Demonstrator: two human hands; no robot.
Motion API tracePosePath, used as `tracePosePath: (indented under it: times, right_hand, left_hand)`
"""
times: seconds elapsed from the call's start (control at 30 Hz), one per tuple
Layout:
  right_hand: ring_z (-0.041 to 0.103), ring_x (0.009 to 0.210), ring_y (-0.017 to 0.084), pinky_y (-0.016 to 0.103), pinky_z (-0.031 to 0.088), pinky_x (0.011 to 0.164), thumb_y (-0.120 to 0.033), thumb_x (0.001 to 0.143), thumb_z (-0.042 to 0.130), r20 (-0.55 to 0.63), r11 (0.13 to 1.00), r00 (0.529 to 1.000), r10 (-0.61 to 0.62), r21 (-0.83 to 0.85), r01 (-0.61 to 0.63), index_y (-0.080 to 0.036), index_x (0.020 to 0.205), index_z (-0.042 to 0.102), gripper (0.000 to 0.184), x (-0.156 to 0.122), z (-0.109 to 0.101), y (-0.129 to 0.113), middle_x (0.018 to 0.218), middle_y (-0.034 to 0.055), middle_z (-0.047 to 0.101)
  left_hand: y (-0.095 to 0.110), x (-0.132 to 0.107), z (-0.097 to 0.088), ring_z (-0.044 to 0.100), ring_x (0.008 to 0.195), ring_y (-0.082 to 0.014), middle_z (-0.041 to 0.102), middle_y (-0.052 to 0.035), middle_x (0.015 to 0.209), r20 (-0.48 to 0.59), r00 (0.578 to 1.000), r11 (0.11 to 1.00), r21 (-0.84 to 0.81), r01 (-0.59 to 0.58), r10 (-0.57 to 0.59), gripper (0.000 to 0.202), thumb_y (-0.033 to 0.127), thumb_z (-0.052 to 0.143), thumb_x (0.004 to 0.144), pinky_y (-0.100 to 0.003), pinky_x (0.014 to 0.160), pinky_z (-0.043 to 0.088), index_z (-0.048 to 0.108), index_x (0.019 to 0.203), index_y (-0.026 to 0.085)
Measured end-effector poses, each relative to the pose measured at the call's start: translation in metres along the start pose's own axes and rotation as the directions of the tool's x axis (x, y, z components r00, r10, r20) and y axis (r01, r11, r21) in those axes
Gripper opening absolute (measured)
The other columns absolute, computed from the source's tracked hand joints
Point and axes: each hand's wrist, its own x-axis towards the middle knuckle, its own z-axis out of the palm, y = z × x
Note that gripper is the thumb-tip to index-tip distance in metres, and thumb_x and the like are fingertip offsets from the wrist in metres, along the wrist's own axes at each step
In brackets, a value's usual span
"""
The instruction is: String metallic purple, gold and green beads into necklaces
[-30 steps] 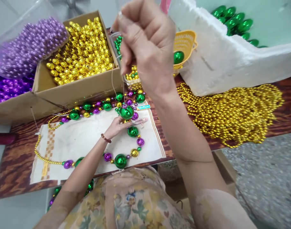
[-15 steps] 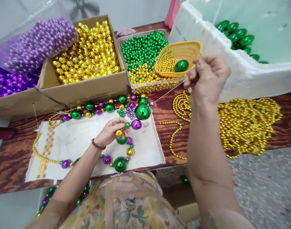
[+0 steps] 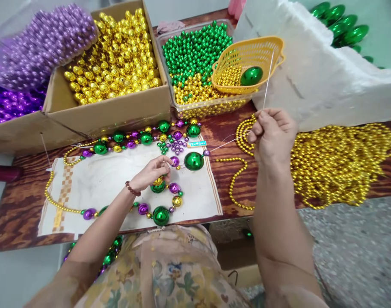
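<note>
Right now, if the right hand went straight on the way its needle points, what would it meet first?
Probably the yellow basket: the right hand pinches a needle aimed up and away, its tip over the basket's rim. Depth is unclear; it might pass above to the white foam box behind.

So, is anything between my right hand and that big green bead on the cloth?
Only a small purple bead, right beside the big green bead on the side toward the right hand. Past it, the thread runs bare above the wooden table up to the hand.
</note>
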Motion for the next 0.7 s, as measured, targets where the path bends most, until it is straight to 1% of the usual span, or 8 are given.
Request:
tracePosePath:
  times: [0.1, 0.2, 0.37, 0.43, 0.5, 0.6, 0.67, 0.7]
  right_hand:
    - [0.031, 0.030, 0.004, 0.027, 0.015, 0.031, -0.013, 0.073, 0.067, 0.002, 0.999, 0.999, 0.041, -0.010, -0.041, -0.027, 0.062, 0.068, 0.018, -0.014, -0.010, 0.006, 0.039, -0.0066, 0.041]
    - [0.033, 0.032, 0.005, 0.027, 0.018, 0.032, -0.015, 0.071, 0.067, -0.034, 0.998, 0.998, 0.060, -0.021, -0.061, -0.026, 0.064, 0.070, 0.014, -0.024, -0.018, 0.010, 0.041, -0.0058, 0.042]
    - [0.032, 0.032, 0.006, 0.028, 0.017, 0.032, -0.014, 0.073, 0.067, -0.064, 0.996, 0.995, 0.071, -0.043, -0.074, -0.027, 0.062, 0.070, 0.018, -0.029, -0.019, -0.001, 0.041, -0.0052, 0.042]
    - [0.031, 0.032, 0.005, 0.028, 0.017, 0.032, -0.012, 0.075, 0.068, -0.028, 0.998, 0.998, 0.059, -0.024, -0.060, -0.027, 0.061, 0.070, 0.020, -0.026, -0.008, -0.018, 0.040, -0.0059, 0.042]
    - [0.031, 0.031, 0.005, 0.028, 0.016, 0.032, -0.010, 0.075, 0.069, 0.021, 1.000, 1.000, 0.014, 0.016, -0.014, -0.025, 0.061, 0.071, 0.020, -0.021, 0.009, -0.044, 0.040, -0.0068, 0.044]
    - [0.036, 0.034, 0.002, 0.028, 0.018, 0.036, -0.009, 0.076, 0.069, 0.055, 0.988, 0.988, -0.144, 0.057, 0.141, -0.023, 0.061, 0.072, 0.020, -0.011, 0.039, -0.097, 0.048, -0.0069, 0.056]
    - [0.043, 0.037, 0.001, 0.031, 0.020, 0.043, -0.015, 0.082, 0.065, 0.023, 0.977, 0.978, -0.207, 0.045, 0.206, -0.023, 0.057, 0.069, 0.027, -0.003, 0.051, -0.131, 0.052, -0.0091, 0.061]
    - [0.048, 0.040, 0.000, 0.034, 0.021, 0.047, -0.025, 0.088, 0.056, -0.045, 0.983, 0.984, -0.172, 0.060, 0.174, -0.019, 0.047, 0.062, 0.041, 0.001, 0.055, -0.145, 0.058, -0.0079, 0.064]
  left_hand:
    - [-0.012, 0.007, -0.001, 0.055, 0.054, -0.0120, 0.057, 0.0053, 0.060, -0.039, 0.999, 0.960, 0.280, -0.025, 0.037, 0.036, 0.028, 0.066, 0.078, -0.024, 0.056, 0.040, 0.060, 0.112, 0.016]
    - [-0.020, 0.012, -0.004, 0.053, 0.055, -0.0131, 0.057, 0.0046, 0.062, -0.082, 0.995, 0.883, 0.470, -0.016, 0.061, 0.035, 0.026, 0.063, 0.078, -0.026, 0.058, 0.039, 0.063, 0.112, 0.016]
    - [-0.027, 0.015, -0.010, 0.056, 0.057, -0.0143, 0.059, 0.0027, 0.064, -0.080, 0.996, 0.874, 0.486, -0.004, 0.049, 0.026, 0.027, 0.061, 0.080, -0.026, 0.059, 0.040, 0.068, 0.104, 0.018]
    - [-0.029, 0.018, -0.010, 0.057, 0.057, -0.0152, 0.061, 0.0015, 0.065, -0.080, 0.996, 0.877, 0.481, 0.000, 0.044, 0.025, 0.029, 0.062, 0.081, -0.026, 0.059, 0.041, 0.068, 0.102, 0.018]
    - [-0.030, 0.021, -0.008, 0.060, 0.062, -0.0169, 0.064, -0.0004, 0.070, -0.071, 0.995, 0.868, 0.496, -0.024, 0.068, 0.027, 0.031, 0.063, 0.080, -0.028, 0.061, 0.044, 0.068, 0.104, 0.018]
    - [-0.030, 0.021, -0.004, 0.064, 0.078, -0.0207, 0.069, -0.0048, 0.085, -0.076, 0.984, 0.832, 0.547, -0.096, 0.163, 0.033, 0.034, 0.067, 0.080, -0.032, 0.073, 0.048, 0.068, 0.109, 0.019]
    - [-0.030, 0.016, -0.005, 0.064, 0.092, -0.0237, 0.068, -0.0085, 0.100, -0.116, 0.965, 0.807, 0.576, -0.127, 0.235, 0.039, 0.039, 0.069, 0.080, -0.035, 0.083, 0.048, 0.066, 0.114, 0.019]
    - [-0.030, 0.011, -0.006, 0.063, 0.097, -0.0248, 0.066, -0.0100, 0.107, -0.145, 0.956, 0.799, 0.589, -0.125, 0.256, 0.044, 0.043, 0.070, 0.080, -0.036, 0.085, 0.048, 0.065, 0.117, 0.020]
